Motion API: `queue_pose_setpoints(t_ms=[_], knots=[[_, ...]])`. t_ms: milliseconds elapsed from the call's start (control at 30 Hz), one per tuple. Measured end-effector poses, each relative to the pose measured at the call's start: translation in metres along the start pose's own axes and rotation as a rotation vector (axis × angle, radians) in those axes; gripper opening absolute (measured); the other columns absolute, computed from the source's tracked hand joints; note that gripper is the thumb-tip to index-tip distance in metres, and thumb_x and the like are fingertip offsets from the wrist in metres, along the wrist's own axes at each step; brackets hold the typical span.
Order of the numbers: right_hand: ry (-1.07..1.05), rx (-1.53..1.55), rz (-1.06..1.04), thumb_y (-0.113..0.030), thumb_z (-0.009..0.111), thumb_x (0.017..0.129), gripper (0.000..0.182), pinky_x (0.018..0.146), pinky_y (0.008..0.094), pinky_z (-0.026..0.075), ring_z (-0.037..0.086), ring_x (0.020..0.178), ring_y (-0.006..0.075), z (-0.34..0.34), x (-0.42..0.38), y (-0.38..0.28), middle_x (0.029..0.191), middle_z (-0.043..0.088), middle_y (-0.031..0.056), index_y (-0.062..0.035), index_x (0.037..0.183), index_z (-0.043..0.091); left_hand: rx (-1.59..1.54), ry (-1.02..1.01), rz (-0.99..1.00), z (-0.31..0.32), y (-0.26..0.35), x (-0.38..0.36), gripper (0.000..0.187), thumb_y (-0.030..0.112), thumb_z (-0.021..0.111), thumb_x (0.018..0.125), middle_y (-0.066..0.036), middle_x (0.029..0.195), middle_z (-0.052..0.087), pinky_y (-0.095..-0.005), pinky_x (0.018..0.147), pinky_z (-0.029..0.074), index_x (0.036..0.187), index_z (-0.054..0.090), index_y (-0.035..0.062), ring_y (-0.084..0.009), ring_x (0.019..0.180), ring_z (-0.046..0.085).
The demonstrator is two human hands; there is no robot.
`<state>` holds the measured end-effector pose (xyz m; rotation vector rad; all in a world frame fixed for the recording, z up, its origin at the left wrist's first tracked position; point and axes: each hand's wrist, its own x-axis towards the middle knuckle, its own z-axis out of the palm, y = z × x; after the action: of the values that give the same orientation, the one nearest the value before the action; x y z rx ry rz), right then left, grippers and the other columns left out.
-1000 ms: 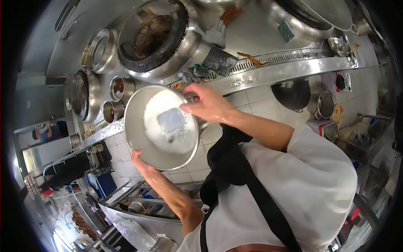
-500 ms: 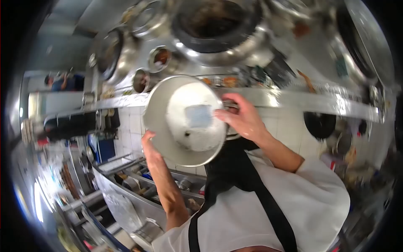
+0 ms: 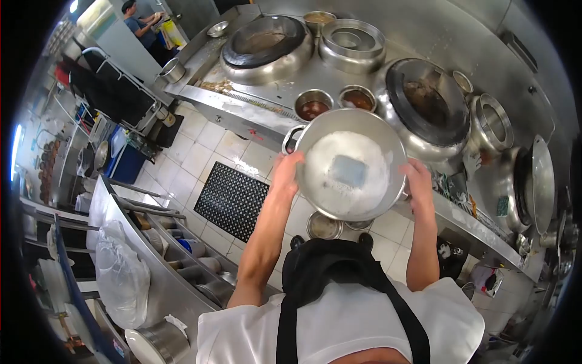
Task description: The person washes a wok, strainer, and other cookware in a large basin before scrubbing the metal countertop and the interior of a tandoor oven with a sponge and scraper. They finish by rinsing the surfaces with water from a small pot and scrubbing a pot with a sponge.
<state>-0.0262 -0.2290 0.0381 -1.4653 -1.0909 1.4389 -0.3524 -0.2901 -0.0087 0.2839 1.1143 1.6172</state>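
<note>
In the head view, the large metal pot [image 3: 339, 121] is held in front of the body, its rim seen across the front edge of the steel tabletop [image 3: 285, 90]; whether the edge is touched cannot be told. On the far side, room is bounded by two small pots of reddish contents, the left one [image 3: 313, 91] and the right one [image 3: 357, 87], and by a black-ringed burner [image 3: 450, 134], all seen just beyond the rim. On the near side, the pot is bordered by the black apron [image 3: 327, 267]. Open room is given by the tiled floor [image 3: 236, 145] to the left, where a black mat [image 3: 232, 201] is laid between the tabletop and a steel cabinet [image 3: 163, 291]. Below the pot, a metal vessel [image 3: 324, 227] is partly hidden.

The pot's left side is gripped by the left hand [image 3: 285, 173], near the looped handle [image 3: 291, 137]; its hidden fingers cannot be made out. The right side is clamped by the right hand [image 3: 418, 182], the thumb laid at the rim. Inside, a grey-blue pad [image 3: 347, 171] is surrounded by white foam [image 3: 374, 151].
</note>
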Motion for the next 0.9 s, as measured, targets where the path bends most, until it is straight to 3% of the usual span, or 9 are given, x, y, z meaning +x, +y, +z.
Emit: queue_pose_setpoints(t_ms=[100, 267, 333, 433, 567, 667, 733, 767, 900], knots=[[-0.011, -0.045, -0.064, -0.026, 0.068, 0.085, 0.025, 0.044, 0.0214, 0.027, 0.043, 0.053, 0.0026, 0.055, 0.004, -0.004, 0.072, 0.057, -0.0061, -0.0073, 0.101, 0.068, 0.003, -0.044, 0.011, -0.036, 0.034, 0.019, 0.027, 0.000, 0.057, 0.078, -0.012, 0.093, 0.065, -0.0334, 0.071, 0.056, 0.102, 0.062, -0.0109, -0.0218, 0.078, 0.066], [-0.118, -0.086, -0.076, -0.028, 0.068, 0.085, 0.029, 0.044, 0.0214, 0.027, 0.044, 0.054, 0.0034, 0.127, 0.018, -0.013, 0.073, 0.057, -0.0054, -0.0074, 0.105, 0.068, -0.011, 0.015, 0.018, -0.078, 0.082, 0.032, 0.030, -0.001, 0.056, 0.078, -0.015, 0.100, 0.064, -0.0355, 0.074, 0.056, 0.105, 0.061, -0.0113, -0.0245, 0.084, 0.066], [-0.123, -0.123, -0.060, -0.030, 0.068, 0.085, 0.032, 0.045, 0.0218, 0.027, 0.044, 0.055, 0.0034, 0.152, 0.022, -0.012, 0.074, 0.057, -0.0054, -0.0072, 0.108, 0.068, -0.046, 0.089, 0.029, -0.089, 0.098, 0.033, 0.026, -0.004, 0.057, 0.070, -0.010, 0.089, 0.064, -0.0347, 0.067, 0.053, 0.095, 0.062, -0.0062, -0.0216, 0.075, 0.063], [-0.137, -0.101, -0.061, -0.031, 0.069, 0.085, 0.033, 0.045, 0.0223, 0.026, 0.044, 0.056, 0.0033, 0.184, 0.026, -0.019, 0.075, 0.057, -0.0053, -0.0068, 0.107, 0.067, 0.008, 0.057, 0.027, -0.121, 0.112, 0.061, 0.030, 0.002, 0.056, 0.077, -0.016, 0.099, 0.064, -0.0368, 0.076, 0.055, 0.104, 0.062, -0.0111, -0.0269, 0.085, 0.065], [-0.127, -0.078, -0.041, -0.031, 0.070, 0.084, 0.035, 0.044, 0.0229, 0.024, 0.043, 0.056, 0.0036, 0.227, 0.045, -0.019, 0.076, 0.057, -0.0049, -0.0066, 0.109, 0.068, 0.116, 0.097, 0.007, -0.140, 0.147, 0.090, 0.031, 0.004, 0.056, 0.076, -0.015, 0.097, 0.064, -0.0357, 0.075, 0.054, 0.102, 0.062, -0.0108, -0.0260, 0.084, 0.065], [-0.132, -0.065, 0.020, -0.030, 0.071, 0.085, 0.038, 0.049, 0.0239, 0.033, 0.049, 0.063, 0.0061, 0.258, 0.057, -0.029, 0.081, 0.060, -0.0022, -0.0036, 0.111, 0.067, 0.092, 0.088, 0.026, -0.154, 0.172, 0.131, 0.026, 0.005, 0.055, 0.075, -0.013, 0.091, 0.065, -0.0333, 0.071, 0.053, 0.096, 0.064, -0.0082, -0.0237, 0.080, 0.064], [-0.120, -0.050, -0.077, -0.029, 0.073, 0.085, 0.040, 0.060, 0.0254, 0.041, 0.054, 0.073, 0.0095, 0.284, 0.072, -0.030, 0.087, 0.063, 0.0014, 0.0007, 0.112, 0.066, 0.140, 0.085, -0.026, -0.158, 0.200, 0.163, 0.023, 0.003, 0.058, 0.073, -0.010, 0.089, 0.065, -0.0341, 0.069, 0.054, 0.093, 0.065, -0.0059, -0.0226, 0.075, 0.063], [-0.139, -0.024, -0.037, -0.028, 0.074, 0.086, 0.046, 0.075, 0.0276, 0.048, 0.059, 0.086, 0.0128, 0.295, 0.079, -0.034, 0.097, 0.067, 0.0064, 0.0045, 0.116, 0.062, 0.185, 0.112, -0.053, -0.157, 0.213, 0.181, 0.023, 0.004, 0.057, 0.073, -0.011, 0.088, 0.066, -0.0331, 0.066, 0.053, 0.092, 0.066, -0.0063, -0.0223, 0.073, 0.063], [-0.160, 0.061, -0.107, -0.029, 0.075, 0.086, 0.056, 0.088, 0.0304, 0.050, 0.063, 0.100, 0.0187, 0.339, 0.125, -0.025, 0.108, 0.068, 0.0119, 0.0050, 0.126, 0.056, 0.363, 0.032, -0.140, -0.147, 0.266, 0.256, 0.022, 0.004, 0.057, 0.071, -0.011, 0.084, 0.066, -0.0311, 0.063, 0.052, 0.088, 0.067, -0.0058, -0.0214, 0.072, 0.064]])
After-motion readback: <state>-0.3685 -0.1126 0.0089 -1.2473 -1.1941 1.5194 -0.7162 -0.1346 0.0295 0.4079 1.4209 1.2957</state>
